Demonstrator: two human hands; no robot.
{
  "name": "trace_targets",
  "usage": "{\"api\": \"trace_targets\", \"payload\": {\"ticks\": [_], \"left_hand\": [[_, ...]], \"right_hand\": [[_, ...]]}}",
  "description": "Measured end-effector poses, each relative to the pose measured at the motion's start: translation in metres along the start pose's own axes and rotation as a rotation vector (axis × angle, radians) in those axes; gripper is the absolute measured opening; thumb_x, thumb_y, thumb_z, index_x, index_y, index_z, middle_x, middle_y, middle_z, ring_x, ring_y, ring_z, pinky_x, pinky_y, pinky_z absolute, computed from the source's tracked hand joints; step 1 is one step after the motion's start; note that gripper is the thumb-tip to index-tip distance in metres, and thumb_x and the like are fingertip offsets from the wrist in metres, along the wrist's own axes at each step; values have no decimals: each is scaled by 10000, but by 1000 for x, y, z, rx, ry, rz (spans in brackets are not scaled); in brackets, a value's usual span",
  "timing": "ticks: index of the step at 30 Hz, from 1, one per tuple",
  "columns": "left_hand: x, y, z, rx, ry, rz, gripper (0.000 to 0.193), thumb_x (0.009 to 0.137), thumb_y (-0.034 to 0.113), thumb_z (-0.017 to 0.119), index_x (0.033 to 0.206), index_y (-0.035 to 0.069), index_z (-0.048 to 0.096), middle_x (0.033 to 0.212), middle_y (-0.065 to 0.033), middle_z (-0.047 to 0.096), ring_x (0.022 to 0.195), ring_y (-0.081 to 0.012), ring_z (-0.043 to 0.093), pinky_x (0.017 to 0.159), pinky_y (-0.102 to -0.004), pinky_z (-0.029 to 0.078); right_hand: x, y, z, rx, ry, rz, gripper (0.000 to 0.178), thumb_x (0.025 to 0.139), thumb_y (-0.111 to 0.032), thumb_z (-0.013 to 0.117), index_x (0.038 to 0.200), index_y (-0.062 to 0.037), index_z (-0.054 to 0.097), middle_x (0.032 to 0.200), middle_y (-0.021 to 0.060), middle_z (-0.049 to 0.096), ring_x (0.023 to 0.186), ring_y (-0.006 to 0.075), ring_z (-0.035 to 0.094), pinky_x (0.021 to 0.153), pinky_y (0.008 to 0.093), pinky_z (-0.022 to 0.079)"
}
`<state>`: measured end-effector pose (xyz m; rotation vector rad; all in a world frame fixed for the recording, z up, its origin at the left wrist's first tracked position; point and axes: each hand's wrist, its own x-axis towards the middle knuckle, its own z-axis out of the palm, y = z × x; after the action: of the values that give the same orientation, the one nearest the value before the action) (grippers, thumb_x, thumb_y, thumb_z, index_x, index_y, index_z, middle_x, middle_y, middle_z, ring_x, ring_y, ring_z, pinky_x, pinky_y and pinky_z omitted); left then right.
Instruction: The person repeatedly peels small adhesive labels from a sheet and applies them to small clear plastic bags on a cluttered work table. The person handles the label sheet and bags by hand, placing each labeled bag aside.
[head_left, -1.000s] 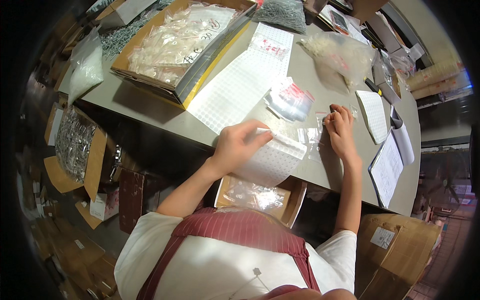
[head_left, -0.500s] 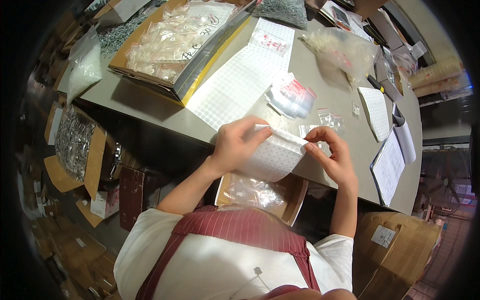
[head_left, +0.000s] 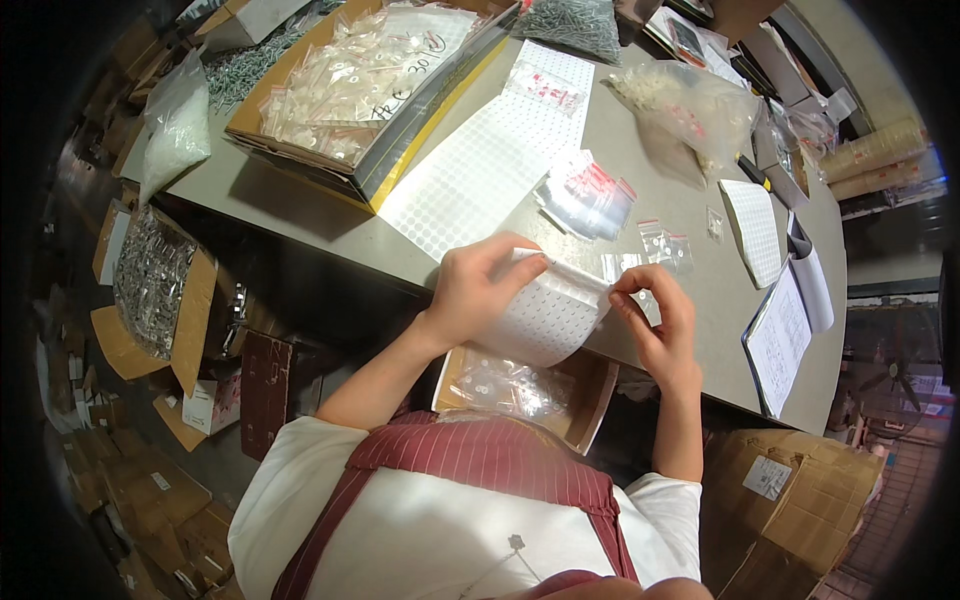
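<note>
My left hand grips a white sheet of small round printed labels, its thumb lying over the folded upper edge. The sheet curves down past the table's front edge. At the sheet's right end, the thumb and fingers of my right hand are pinched together; whatever is between them is too small to make out. Just beyond my hands lie small zip bags with washer-like pieces and a fanned stack of red-topped zip bags. Below the sheet, an open drawer-like box holds clear bags of small parts.
A large carton full of filled bags stands at the back left, beside flat label sheets. A bag of pale parts sits at the back right. A clipboard lies near the right edge. Cardboard boxes stand below the table.
My right hand has shifted slightly, its fingers drawn closer together at the sheet's right end. My left hand keeps its hold on the sheet. The whole view has moved a little.
</note>
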<state>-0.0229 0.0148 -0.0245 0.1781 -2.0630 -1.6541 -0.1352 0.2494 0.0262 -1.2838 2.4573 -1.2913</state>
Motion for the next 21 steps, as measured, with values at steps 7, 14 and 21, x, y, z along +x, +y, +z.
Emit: {"api": "trace_targets", "payload": {"ticks": [7, 14, 21], "left_hand": [[2, 1, 0, -23, -17, -35, 189, 967, 180, 793, 1024, 4, 757, 665, 55, 544, 619, -21, 433, 559, -231, 336], [1, 2, -3, -4, -59, -107, 218, 959, 180, 777, 1090, 6, 763, 912, -132, 785, 827, -148, 744, 747, -303, 563], [0, 2, -2, -15, -55, -97, 210, 958, 174, 779, 1085, 7, 765, 915, -134, 786, 831, -152, 751, 746, -305, 567]], "right_hand": [[0, 4, 2, -25, 5, -75, 138, 930, 25, 705, 1019, -9, 605, 1109, 126, 658, 1013, 236, 619, 915, 348, 488], [2, 2, 3, 64, 35, 29, 180, 919, -58, 698, 1078, -9, 630, 1131, 143, 671, 1084, 317, 613, 989, 387, 472], [0, 2, 0, -83, 15, -30, 147, 905, -70, 731, 1022, -16, 660, 1126, 128, 683, 1091, 307, 623, 983, 401, 478]]}}
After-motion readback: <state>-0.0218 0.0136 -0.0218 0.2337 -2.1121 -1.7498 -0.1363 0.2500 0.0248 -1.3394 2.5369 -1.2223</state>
